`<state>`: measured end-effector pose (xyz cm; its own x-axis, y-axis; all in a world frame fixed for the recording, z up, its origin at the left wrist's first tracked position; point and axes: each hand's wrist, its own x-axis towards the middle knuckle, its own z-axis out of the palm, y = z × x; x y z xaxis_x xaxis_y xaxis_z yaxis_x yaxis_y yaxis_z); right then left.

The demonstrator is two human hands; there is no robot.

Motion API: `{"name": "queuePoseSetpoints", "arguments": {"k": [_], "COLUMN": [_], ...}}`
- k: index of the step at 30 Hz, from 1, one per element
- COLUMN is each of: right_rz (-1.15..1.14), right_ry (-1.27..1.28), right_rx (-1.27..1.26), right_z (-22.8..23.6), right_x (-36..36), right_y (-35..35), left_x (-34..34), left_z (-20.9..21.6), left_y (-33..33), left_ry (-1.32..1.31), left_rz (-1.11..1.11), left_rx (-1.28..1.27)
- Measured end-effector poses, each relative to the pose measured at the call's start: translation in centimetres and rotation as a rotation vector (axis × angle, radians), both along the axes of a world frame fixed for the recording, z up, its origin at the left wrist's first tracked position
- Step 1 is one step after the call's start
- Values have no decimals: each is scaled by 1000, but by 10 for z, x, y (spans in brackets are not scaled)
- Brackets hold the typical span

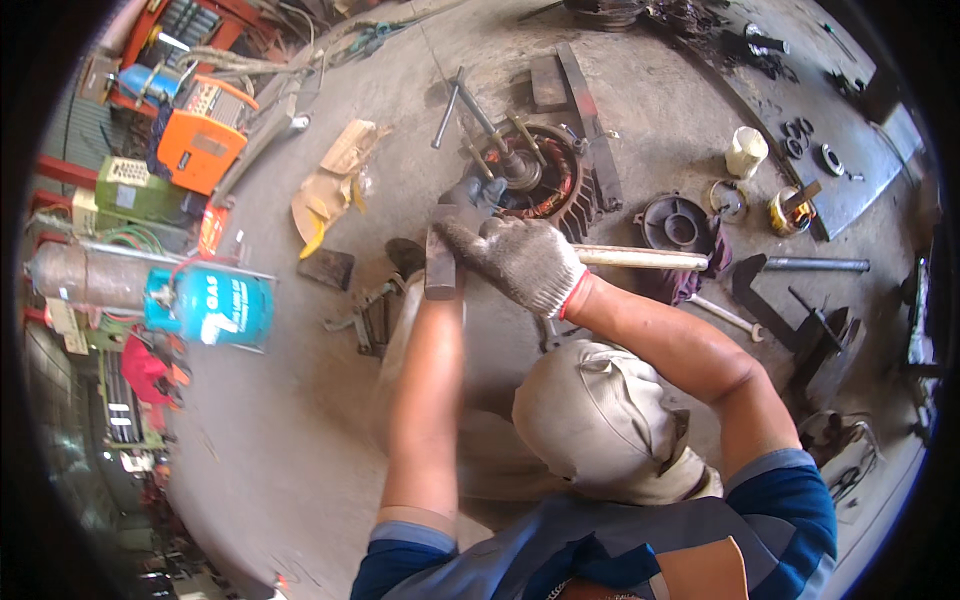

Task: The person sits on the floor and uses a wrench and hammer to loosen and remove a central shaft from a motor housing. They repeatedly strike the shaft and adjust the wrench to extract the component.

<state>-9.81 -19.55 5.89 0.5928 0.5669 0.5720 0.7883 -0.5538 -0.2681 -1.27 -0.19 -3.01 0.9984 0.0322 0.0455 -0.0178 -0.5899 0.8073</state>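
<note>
1. Two gloved hands work near the middle of our view. The right hand [520, 262] is clamped round the hammer [440, 262], with the handle [645, 258] toward three o'clock and the head toward nine.
2. The left hand [475, 195] is at the eight o'clock edge of the motor [560, 190], fingers bent; we are unable to make out whether they grip anything. The hammer head overlaps its wrist in our view, and we cannot judge the gap.
3. The motor lies on the floor [250, 400], just beyond the hands toward twelve o'clock. A puller [486, 122] sits at its middle, the rod leaning toward eleven.
4. From the motor, we see a cover [675, 225] near four o'clock, a cup [747, 152] at three and a wrench [725, 315] farther out at four.
5. We judge the step in hand to be hammer work at the motor, the left hand perhaps steadying something.
6. The next move, we think, calls for a controlled swing with the left wrist clear of the hammer head.
</note>
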Motion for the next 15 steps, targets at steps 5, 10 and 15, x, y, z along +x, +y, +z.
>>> {"name": "queuePoseSetpoints", "arguments": {"k": [5, 10, 15], "right_rz": [-84, -178, -198], "right_ry": [-14, 38, -17], "right_rx": [36, 0, -66], "right_z": [-1, -5, -4], "right_x": [17, 23, 22], "right_y": [21, 23, 21], "left_x": [-3, 2, 29], "left_z": [-6, -25, -67], "left_y": [-1, -4, 34], "left_ry": [153, 212, 144], "left_rz": [-140, -124, -379], "left_rx": [-782, -779, -919]}}
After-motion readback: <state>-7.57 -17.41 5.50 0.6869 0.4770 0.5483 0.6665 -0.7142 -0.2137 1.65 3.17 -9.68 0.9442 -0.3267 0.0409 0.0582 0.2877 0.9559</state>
